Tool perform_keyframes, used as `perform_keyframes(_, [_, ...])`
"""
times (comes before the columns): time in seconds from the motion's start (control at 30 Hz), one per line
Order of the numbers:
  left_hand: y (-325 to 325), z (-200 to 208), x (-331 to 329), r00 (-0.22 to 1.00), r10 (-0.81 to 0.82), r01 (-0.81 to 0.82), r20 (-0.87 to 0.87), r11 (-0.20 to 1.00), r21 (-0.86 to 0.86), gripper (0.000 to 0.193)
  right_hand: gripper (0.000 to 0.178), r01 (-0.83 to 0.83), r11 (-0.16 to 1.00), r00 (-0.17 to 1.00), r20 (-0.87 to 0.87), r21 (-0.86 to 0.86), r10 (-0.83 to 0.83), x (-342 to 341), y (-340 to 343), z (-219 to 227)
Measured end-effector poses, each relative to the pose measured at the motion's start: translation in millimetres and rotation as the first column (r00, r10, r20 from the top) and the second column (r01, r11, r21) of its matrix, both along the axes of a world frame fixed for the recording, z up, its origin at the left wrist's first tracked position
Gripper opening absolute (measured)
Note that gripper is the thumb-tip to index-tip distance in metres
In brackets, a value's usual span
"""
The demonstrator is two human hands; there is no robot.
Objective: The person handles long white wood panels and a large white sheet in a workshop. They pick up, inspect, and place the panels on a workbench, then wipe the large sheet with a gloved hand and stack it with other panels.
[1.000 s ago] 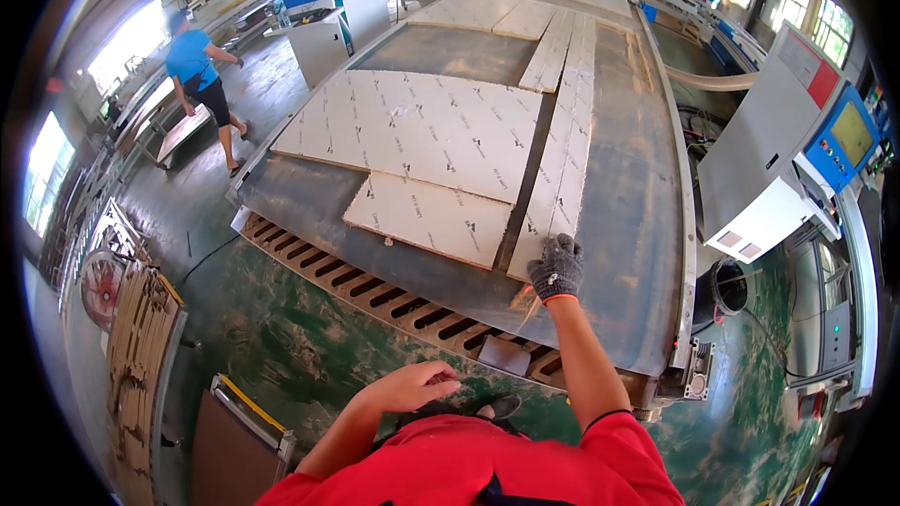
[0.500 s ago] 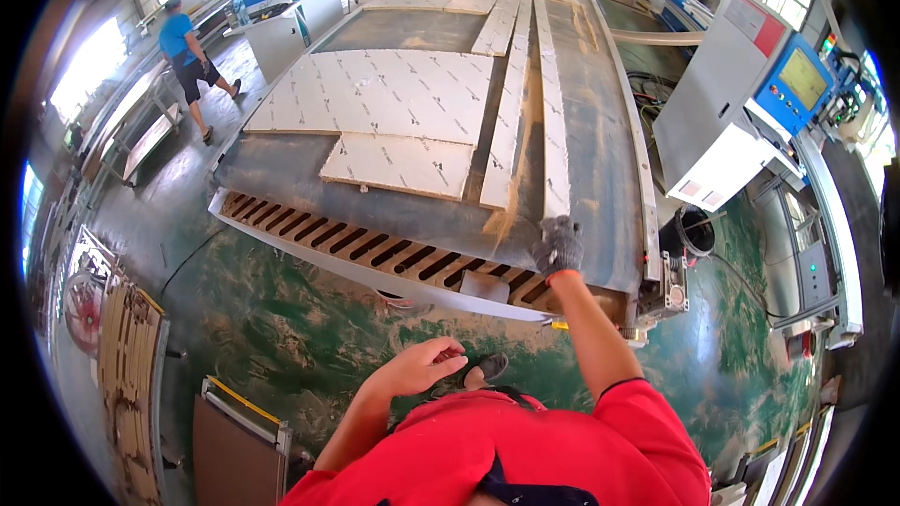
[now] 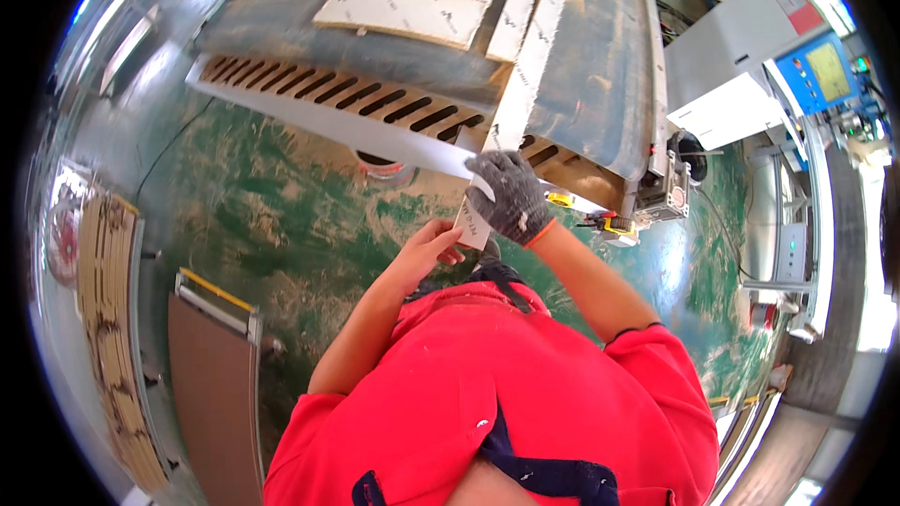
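Note:
A long, narrow white board strip (image 3: pixel 531 75) with small printed marks slants off the near edge of the machine table (image 3: pixel 586 117). Its near end sticks out over the floor toward my body. In a dark grey glove, my right hand (image 3: pixel 511 195) is wrapped around the strip just past the slotted edge. My bare left hand (image 3: pixel 425 251) has its fingers curled at the left edge of the strip's near end, partly hidden by it. A second white strip (image 3: pixel 514 23) and a smaller white panel (image 3: pixel 403 14) lie on the table to the left.
A slotted ledge (image 3: pixel 328 89) runs along the table's near side. Beside its right corner hangs a yellow tape measure (image 3: pixel 619 224). A control cabinet (image 3: pixel 750 47) stands at right. Stacked boards (image 3: pixel 112 319) and a brown panel (image 3: pixel 214 384) are at lower left.
My right hand has drawn the strip toward me, past the table's edge. My left hand has come up to its near end. The view has tipped down.

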State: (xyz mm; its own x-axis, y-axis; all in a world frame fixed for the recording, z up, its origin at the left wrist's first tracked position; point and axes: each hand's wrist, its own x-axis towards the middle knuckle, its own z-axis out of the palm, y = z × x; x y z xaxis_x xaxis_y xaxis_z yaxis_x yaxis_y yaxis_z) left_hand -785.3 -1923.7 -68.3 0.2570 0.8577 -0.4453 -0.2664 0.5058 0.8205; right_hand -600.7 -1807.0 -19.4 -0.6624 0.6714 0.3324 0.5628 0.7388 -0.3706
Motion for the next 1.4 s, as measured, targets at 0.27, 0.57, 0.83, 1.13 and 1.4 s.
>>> perform_keyframes(0.27, [-6,-18,32,0.969,0.244,-0.245,0.035,0.968,0.050,0.020,0.051,-0.451,0.879,0.890,0.006,0.152,0.456,-29,19,-35])
perform_keyframes(0.57, [-9,-7,51,0.903,0.429,-0.429,-0.007,0.903,0.009,0.018,0.050,-0.238,0.937,0.967,0.156,0.255,0.203,13,200,-46])
perform_keyframes(0.83, [-16,-9,63,0.869,0.492,-0.492,-0.055,0.870,0.003,0.022,0.053,-0.387,0.922,0.915,0.125,-0.005,0.384,-4,153,-42])
perform_keyframes(1.13, [-89,-7,50,0.860,0.506,-0.508,-0.070,0.861,-0.013,0.021,0.043,-0.561,0.822,0.823,-0.038,0.102,0.567,18,62,-18])
perform_keyframes(1.4, [-185,-1,24,0.827,0.560,-0.562,-0.055,0.823,-0.083,0.021,0.061,-0.239,0.970,0.834,0.521,0.048,0.179,9,92,-18])
